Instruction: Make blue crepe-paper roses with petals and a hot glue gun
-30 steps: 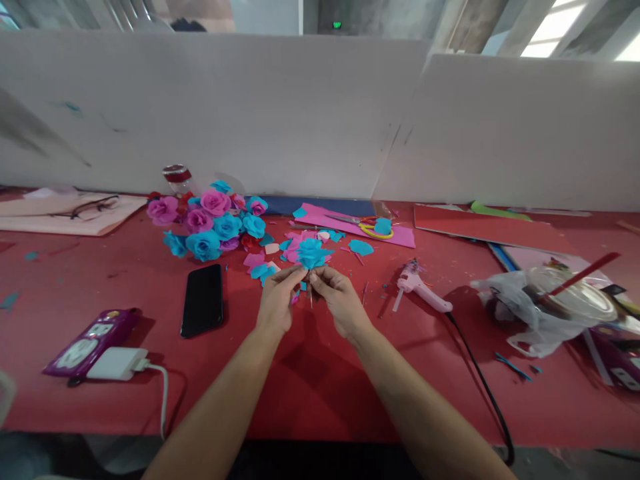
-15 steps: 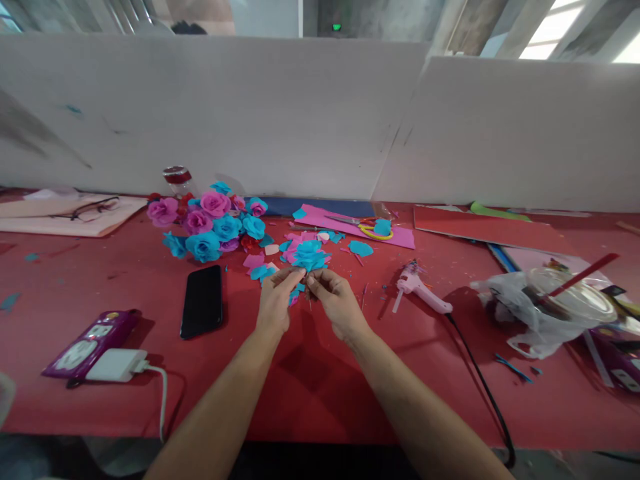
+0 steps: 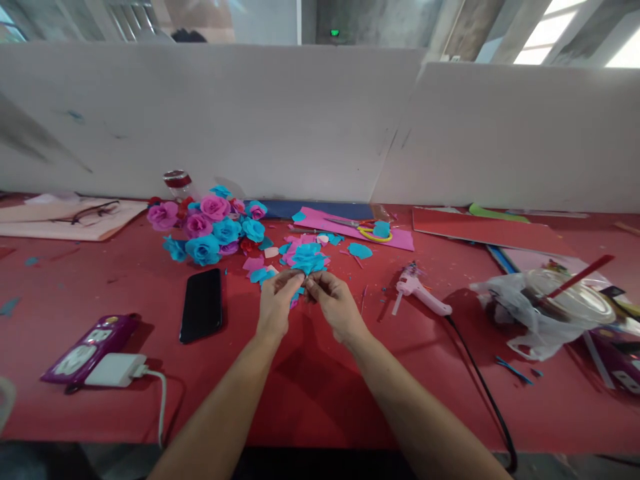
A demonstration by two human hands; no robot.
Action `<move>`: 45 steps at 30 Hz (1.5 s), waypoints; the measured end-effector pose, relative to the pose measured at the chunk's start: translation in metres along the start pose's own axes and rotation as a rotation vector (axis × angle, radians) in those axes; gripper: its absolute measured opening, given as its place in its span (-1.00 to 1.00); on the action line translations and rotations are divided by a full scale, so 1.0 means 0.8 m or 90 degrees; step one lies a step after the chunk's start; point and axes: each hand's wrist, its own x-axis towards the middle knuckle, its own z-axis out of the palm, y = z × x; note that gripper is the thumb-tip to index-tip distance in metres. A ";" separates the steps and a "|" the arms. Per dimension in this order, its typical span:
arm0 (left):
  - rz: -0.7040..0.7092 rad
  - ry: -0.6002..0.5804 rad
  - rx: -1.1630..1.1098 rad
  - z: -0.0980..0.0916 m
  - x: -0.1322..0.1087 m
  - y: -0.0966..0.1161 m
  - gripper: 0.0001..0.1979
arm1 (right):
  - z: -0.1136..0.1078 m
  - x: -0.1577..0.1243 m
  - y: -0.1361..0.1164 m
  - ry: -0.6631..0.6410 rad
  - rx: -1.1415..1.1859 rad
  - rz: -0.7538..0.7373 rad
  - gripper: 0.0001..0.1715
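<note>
A blue paper flower [image 3: 308,257] is held between my two hands over the middle of the red table. My left hand [image 3: 277,293] pinches its base from the left with thumb and forefinger. From the right, my right hand [image 3: 334,300] closes its fingertips on the same base, whose exact shape the fingers hide. Pink and blue paper petals [image 3: 261,273] lie scattered just behind and beside the hands. A bunch of pink, blue and red paper flowers [image 3: 213,227] stands to the back left.
A black phone [image 3: 201,305] lies left of my hands, near a purple power strip [image 3: 95,343] with a white charger [image 3: 114,370]. On the right are a pink glue gun [image 3: 423,293] with a black cord and a bagged cup [image 3: 570,297]. Yellow-handled scissors [image 3: 373,235] rest on pink paper.
The view has tipped up slightly. Both hands stay at the blue flower, with only a slight shift of the fingers at its base.
</note>
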 end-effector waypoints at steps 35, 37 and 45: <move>0.344 0.080 0.327 -0.003 -0.015 0.002 -0.73 | -0.003 0.001 0.000 0.025 0.003 0.000 -0.75; 0.350 0.060 0.340 -0.002 -0.015 0.000 -0.73 | -0.003 0.001 -0.001 0.027 0.004 -0.004 -0.75; 0.260 0.134 0.261 0.002 -0.018 -0.004 -0.79 | -0.004 0.001 0.001 0.059 -0.042 -0.056 -0.79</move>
